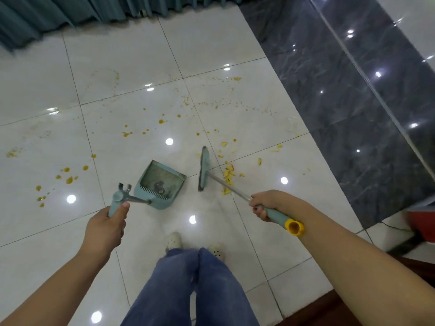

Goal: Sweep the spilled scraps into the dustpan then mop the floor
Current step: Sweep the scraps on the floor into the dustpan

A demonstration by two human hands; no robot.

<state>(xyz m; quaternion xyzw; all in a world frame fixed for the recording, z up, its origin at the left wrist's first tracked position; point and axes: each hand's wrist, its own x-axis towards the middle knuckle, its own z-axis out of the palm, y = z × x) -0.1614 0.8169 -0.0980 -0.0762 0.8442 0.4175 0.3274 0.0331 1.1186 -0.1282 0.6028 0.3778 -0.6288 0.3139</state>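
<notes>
A teal dustpan [160, 182] rests on the white tiled floor, mouth facing away from me, with a little dark debris inside. My left hand [110, 222] grips its teal handle. My right hand [263, 205] is closed on the teal grip of a broom with a yellow end cap. The broom head [203, 169] stands on the floor just right of the dustpan. Yellow scraps [228, 173] lie in a cluster right of the broom head, under its metal shaft. Orange-yellow drips and crumbs [68, 178] are scattered across the tiles to the left and beyond.
A dark marble strip [341, 102] runs along the right. Teal curtains [70, 12] hang at the far edge. A red object [421, 222] sits at the right border, with a dark wooden edge below it. My legs and white clogs [174, 241] are directly below the dustpan.
</notes>
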